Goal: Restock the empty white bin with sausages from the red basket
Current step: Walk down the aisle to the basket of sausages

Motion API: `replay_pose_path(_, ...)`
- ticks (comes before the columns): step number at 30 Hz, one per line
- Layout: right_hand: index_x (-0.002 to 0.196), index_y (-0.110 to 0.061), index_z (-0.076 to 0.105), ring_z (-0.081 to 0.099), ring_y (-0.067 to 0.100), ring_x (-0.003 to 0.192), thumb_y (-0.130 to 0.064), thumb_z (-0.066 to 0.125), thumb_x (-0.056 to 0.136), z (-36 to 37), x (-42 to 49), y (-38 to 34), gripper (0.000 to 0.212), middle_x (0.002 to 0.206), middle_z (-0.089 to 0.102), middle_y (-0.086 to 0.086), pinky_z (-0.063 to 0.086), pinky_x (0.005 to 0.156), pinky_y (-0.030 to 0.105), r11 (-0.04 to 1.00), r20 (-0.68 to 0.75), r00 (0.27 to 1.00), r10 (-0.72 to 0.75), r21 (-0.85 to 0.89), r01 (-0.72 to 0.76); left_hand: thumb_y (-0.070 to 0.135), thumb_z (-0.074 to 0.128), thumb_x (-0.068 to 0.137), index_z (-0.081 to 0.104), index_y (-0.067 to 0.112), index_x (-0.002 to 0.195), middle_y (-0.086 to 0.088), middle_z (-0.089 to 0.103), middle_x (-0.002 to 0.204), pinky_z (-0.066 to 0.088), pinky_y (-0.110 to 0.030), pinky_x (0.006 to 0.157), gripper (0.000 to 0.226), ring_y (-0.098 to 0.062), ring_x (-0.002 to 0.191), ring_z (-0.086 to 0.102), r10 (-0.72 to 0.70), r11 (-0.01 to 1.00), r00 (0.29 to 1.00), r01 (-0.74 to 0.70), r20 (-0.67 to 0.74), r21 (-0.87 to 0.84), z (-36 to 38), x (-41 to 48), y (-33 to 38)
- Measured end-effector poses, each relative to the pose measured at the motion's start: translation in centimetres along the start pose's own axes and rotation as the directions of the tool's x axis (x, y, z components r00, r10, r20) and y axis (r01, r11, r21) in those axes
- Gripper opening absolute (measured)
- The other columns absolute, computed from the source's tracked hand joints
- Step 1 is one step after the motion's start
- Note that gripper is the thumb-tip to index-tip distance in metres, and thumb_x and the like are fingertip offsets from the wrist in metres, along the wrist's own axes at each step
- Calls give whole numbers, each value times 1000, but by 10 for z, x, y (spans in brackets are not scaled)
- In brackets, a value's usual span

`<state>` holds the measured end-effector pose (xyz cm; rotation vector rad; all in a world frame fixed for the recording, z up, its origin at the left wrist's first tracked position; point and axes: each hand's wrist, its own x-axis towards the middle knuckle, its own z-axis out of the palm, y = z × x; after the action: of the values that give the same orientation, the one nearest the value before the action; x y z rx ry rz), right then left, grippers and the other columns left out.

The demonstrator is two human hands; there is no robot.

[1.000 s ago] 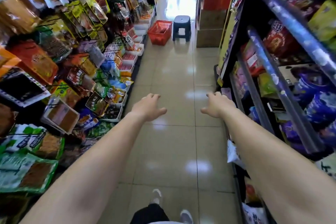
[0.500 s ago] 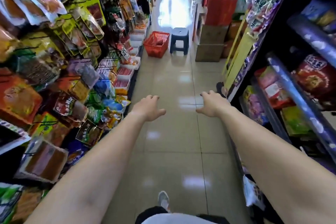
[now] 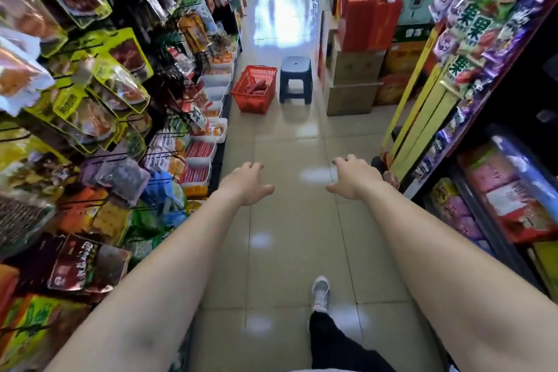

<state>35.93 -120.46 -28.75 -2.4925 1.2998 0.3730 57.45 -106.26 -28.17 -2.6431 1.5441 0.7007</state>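
Observation:
The red basket [image 3: 254,90] stands on the tiled aisle floor ahead, against the left shelving, with red sausages [image 3: 256,87] lying inside it. A row of white bins [image 3: 215,90] runs along the low left shelf beside it; one near the basket looks empty. My left hand [image 3: 245,183] and my right hand [image 3: 352,177] are stretched out in front of me, palms down, fingers loosely spread, holding nothing. Both hands are well short of the basket.
A dark plastic stool [image 3: 295,79] stands just right of the basket. Stacked cardboard boxes [image 3: 353,81] narrow the aisle on the right. Hanging snack packets [image 3: 114,84] crowd the left side; dark shelves [image 3: 498,178] line the right. My foot [image 3: 320,293] is stepping forward on the tiles.
I have walked forward down the aisle, so the basket and stool appear closer and larger. Both hands stay stretched out and hold nothing.

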Motion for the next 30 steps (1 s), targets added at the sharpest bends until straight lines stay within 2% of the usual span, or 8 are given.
replay_pose_path(12,144,-21,39,47,34,127,-55,63,87,-122,248,28,70,143,43,10,47,95,49,1000,23,1000,0,-10,0,52,58,89,33,17,152,-10,37,154,41,-45,107,76,-30,139,40,-80,995,996,78,-26,-63,-100,234,21)
replay_pose_path(22,147,-20,37,45,34,130,-52,62,88,-180,456,2,71,146,42,10,45,96,48,997,29,1000,-13,-80,15,49,55,89,34,16,151,-11,38,152,39,-42,108,74,-30,138,40,-98,991,995,95,-23,-97,-163,436,-22)
replay_pose_path(30,146,-22,38,47,32,126,-52,63,86,-257,626,-39,72,140,45,9,47,95,47,998,6,1000,8,-58,-7,51,57,87,38,17,148,-11,43,149,44,-45,104,73,-32,132,47,-36,997,999,34,-26,-71,-262,618,-59)
